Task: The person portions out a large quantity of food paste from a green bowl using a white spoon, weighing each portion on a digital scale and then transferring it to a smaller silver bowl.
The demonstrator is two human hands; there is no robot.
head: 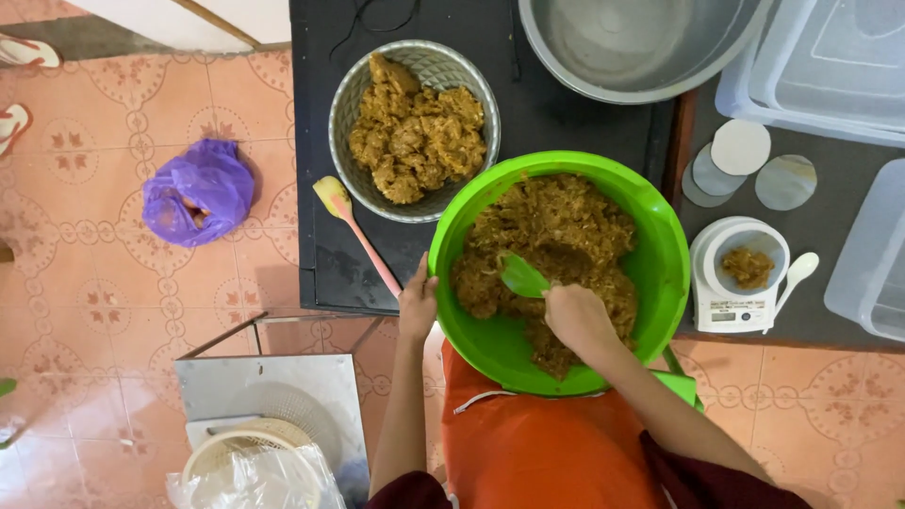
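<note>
On the person's lap, against the dark table edge, sits the green plastic bowl (pixel 660 273), part full of brown shredded filling (pixel 566 236) that looks moist, soft and clumpy, likely sticky and fairly heavy to drag. Its thin rim is the natural grip: the left hand (pixel 418 302) pinches that near-left rim, forearm straight up from the body. The right hand (pixel 577 319) is closed around a green scoop (pixel 521 276), wrist bent inward, blade buried in the mix.
</note>
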